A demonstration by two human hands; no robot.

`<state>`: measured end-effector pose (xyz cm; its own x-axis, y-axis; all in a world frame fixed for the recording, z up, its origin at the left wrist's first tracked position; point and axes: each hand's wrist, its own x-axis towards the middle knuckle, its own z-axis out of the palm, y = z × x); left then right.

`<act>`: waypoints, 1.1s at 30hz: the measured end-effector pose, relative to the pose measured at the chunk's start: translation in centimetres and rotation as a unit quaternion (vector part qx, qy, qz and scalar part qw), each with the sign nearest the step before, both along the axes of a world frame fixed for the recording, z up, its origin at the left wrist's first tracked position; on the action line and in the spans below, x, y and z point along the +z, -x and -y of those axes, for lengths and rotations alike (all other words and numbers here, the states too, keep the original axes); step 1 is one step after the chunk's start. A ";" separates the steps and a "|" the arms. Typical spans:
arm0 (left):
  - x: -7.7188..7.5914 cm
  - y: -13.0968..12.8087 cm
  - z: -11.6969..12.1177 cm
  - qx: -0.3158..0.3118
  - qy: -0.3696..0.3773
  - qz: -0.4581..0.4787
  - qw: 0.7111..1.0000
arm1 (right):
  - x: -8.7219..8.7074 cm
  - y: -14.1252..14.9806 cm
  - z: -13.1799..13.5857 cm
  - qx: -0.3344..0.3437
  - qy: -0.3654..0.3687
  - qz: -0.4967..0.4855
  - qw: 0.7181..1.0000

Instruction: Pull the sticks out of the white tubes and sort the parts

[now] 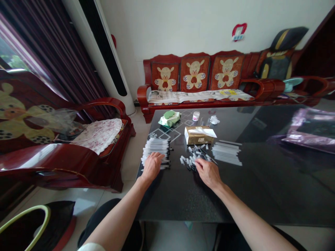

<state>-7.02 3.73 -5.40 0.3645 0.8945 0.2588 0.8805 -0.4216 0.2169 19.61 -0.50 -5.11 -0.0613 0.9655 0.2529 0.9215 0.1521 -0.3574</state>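
Note:
My left hand [152, 166] rests palm down, fingers spread, on a stack of finished pens [156, 147] at the left edge of the black glass table [235, 195]. My right hand [208, 171] reaches into a loose heap of small pen parts and caps [192, 157], its fingers curled at the pile; what they pinch is hidden. A row of thin white tubes [227, 152] lies just right of that heap.
A brown tissue box [199, 135], a green wipes pack [169, 118] and a small white cup [196, 115] sit farther back. A purple plastic bag [312, 129] lies at the right. Red wooden sofas [195, 83] stand behind and to the left.

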 end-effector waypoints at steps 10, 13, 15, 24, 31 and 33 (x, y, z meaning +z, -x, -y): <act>-0.2 -0.3 0.2 -0.011 -0.018 -0.002 1.000 | -0.6 1.4 1.3 0.077 0.023 -0.022 0.997; 0.0 -0.6 0.3 -0.018 -0.030 -0.004 0.999 | -0.8 1.6 1.3 0.078 0.029 -0.050 0.995; 0.3 -0.9 0.5 -0.031 -0.040 0.001 0.999 | -0.9 1.7 1.2 0.082 0.043 -0.100 0.991; 1.0 -3.8 3.0 -0.171 -0.067 0.079 0.980 | -1.1 3.0 1.2 0.097 0.316 -0.471 0.818; 1.2 -4.3 3.5 -0.141 -0.063 0.189 0.970 | -0.6 2.9 1.4 0.082 0.331 -0.541 0.769; 1.5 -4.1 3.4 -0.074 -0.062 0.264 0.960 | -0.7 2.6 1.3 0.060 0.303 -0.559 0.770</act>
